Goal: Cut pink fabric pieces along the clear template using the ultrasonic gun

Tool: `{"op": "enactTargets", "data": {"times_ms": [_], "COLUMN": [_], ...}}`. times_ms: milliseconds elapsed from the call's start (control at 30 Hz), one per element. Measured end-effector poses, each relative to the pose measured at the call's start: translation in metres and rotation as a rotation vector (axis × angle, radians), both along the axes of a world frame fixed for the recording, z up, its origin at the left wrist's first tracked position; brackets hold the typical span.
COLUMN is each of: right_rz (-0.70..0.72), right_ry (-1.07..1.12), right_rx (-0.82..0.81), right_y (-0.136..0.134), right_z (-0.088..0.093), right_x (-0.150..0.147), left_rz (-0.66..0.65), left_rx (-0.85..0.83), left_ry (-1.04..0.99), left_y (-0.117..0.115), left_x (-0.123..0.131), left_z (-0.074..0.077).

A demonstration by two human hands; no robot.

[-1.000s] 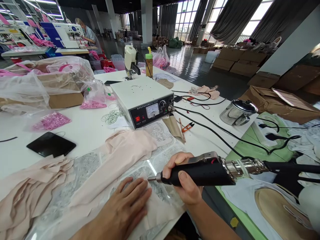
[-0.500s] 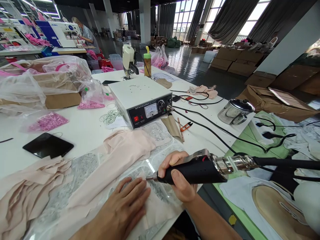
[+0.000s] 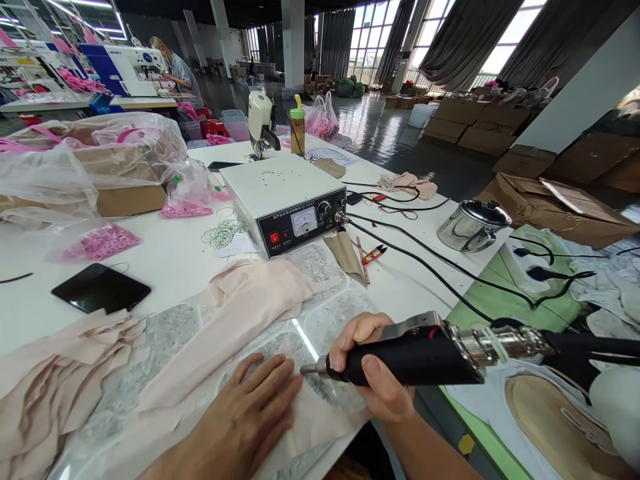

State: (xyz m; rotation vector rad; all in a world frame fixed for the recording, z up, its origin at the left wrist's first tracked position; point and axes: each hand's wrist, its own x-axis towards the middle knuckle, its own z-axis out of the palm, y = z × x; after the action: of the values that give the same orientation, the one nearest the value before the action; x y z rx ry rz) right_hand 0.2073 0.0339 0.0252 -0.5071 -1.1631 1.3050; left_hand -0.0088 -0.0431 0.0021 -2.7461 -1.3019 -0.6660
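Lettering in Chinese characters runs along the black front panel (image 3: 289, 233) of the white control box (image 3: 285, 177) in the head view, its model mark too blurred to read; the brand on the blue-and-white sewing machine (image 3: 123, 70) behind is likewise unclear. The left hand (image 3: 243, 407) lies palm down, fingers outstretched and slightly parted, grasping nothing, on pale pink fabric (image 3: 320, 413) spread over a grey-patterned sheet (image 3: 327, 317). The right hand (image 3: 387, 397) is wrapped firmly round a black handheld tool (image 3: 415, 357), whose metal tip (image 3: 314, 368) points at the left fingertips, just beside them; whether it touches the fabric cannot be told
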Motion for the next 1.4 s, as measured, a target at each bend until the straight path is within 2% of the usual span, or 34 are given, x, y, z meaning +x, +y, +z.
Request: {"op": "enactTargets", "data": {"times_ms": [133, 300, 467, 567, 933, 1267, 1400], "right_rz": [-0.005, -0.005, 0.008, 0.024, 0.020, 0.016, 0.017], "right_ry": [0.021, 0.033, 0.025, 0.053, 0.044, 0.063, 0.073], "right_rx": [0.083, 0.117, 0.105, 0.122, -0.008, 0.007, 0.004], "right_y": [0.000, 0.000, 0.001, 0.002, -0.018, -0.016, -0.014], "right_z": [0.003, 0.006, 0.008, 0.009, 0.023, 0.022, 0.020], "right_x": [-0.003, -0.006, -0.008, -0.008, 0.028, 0.023, 0.018], "left_rz": [0.001, 0.003, 0.002, 0.005, -0.011, 0.014, 0.019], "left_rx": [0.004, -0.047, 0.003, -0.027, -0.112, -0.070, -0.029], "left_ry": [0.003, 0.065, 0.031, 0.070, 0.116, 0.163, 0.095], "left_y": [-0.001, -0.002, -0.001, -0.002, -0.004, -0.006, -0.006], "left_x": [0.000, -0.001, -0.001, -0.001, -0.005, -0.006, -0.003], "left_z": [0.001, 0.001, -0.002, 0.000, 0.008, 0.001, -0.003]}}
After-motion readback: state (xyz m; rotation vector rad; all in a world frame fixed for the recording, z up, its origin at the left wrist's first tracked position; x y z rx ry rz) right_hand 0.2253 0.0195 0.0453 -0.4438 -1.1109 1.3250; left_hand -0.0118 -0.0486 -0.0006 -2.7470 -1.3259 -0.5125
